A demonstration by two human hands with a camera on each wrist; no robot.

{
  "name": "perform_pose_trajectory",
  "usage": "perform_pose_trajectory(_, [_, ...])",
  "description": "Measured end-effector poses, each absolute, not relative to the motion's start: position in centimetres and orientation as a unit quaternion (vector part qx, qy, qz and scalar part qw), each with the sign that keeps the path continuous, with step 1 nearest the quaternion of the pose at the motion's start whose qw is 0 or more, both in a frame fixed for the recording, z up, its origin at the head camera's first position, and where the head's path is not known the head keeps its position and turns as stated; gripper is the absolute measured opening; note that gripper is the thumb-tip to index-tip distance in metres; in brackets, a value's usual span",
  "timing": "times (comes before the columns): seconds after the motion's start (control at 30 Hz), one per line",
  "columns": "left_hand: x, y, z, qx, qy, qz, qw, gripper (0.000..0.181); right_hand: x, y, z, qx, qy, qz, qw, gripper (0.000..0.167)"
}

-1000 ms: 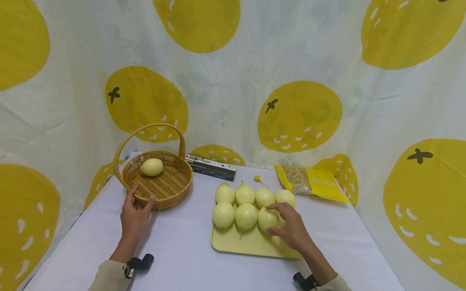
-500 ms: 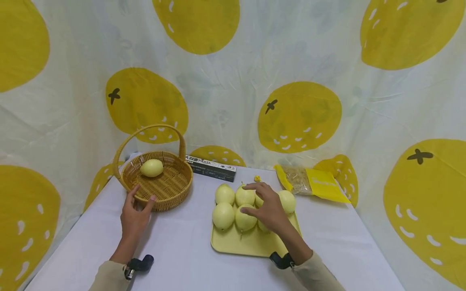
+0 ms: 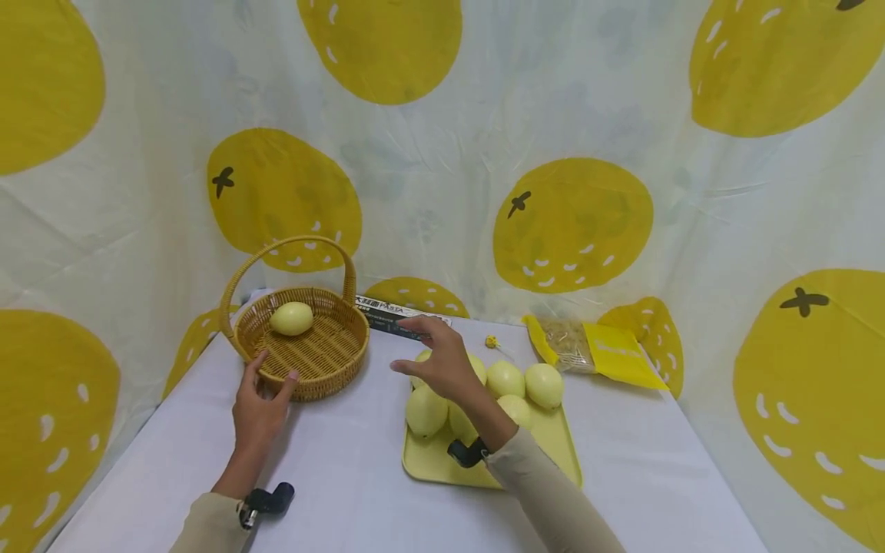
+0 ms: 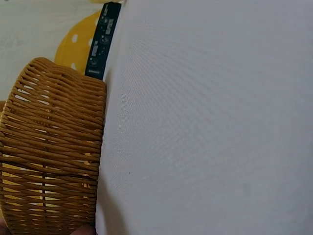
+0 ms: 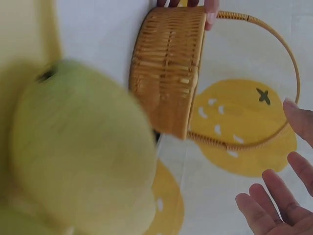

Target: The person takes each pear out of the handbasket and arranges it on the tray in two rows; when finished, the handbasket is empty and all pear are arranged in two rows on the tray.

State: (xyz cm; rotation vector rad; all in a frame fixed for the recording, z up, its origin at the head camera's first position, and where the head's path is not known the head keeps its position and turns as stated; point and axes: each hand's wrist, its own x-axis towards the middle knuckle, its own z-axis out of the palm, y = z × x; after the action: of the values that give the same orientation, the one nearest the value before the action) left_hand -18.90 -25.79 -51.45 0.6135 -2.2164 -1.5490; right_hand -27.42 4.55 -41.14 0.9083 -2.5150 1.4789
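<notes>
A round wicker basket (image 3: 339,376) with a tall arched handle stands at the left in the head view, one pale yellow pear (image 3: 291,318) lying inside it. My left hand (image 3: 259,411) holds its near rim. In the left wrist view the woven side of the basket (image 4: 51,147) fills the left, with only a bit of fingertip at the bottom edge. Over the left part of a yellow tray (image 3: 449,470) of several pears (image 3: 544,385) hovers my right hand (image 3: 442,361), fingers spread, nothing in its grasp. The right wrist view shows those spread fingers (image 5: 279,196) and a close pear (image 5: 83,152).
Behind the basket and right hand lies a black-and-white pasta box (image 3: 387,315). A yellow bag of dry noodles (image 3: 594,349) is at the back right, near a small yellow trinket (image 3: 492,341). A lemon-print curtain (image 3: 429,200) closes off the back of the white table (image 3: 346,476).
My right hand has moved left from the pear at the tray's right side, across the row, to above the tray's left part. The left hand stays at the basket.
</notes>
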Motion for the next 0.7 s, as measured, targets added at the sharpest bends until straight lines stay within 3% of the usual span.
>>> perform_pose_trajectory(0.7, [-19.0,-25.8,-51.7,0.207,-0.779,-0.559,0.195,0.082,-31.3,-8.6,-43.2,0.299,-0.827,0.474,0.037,0.064])
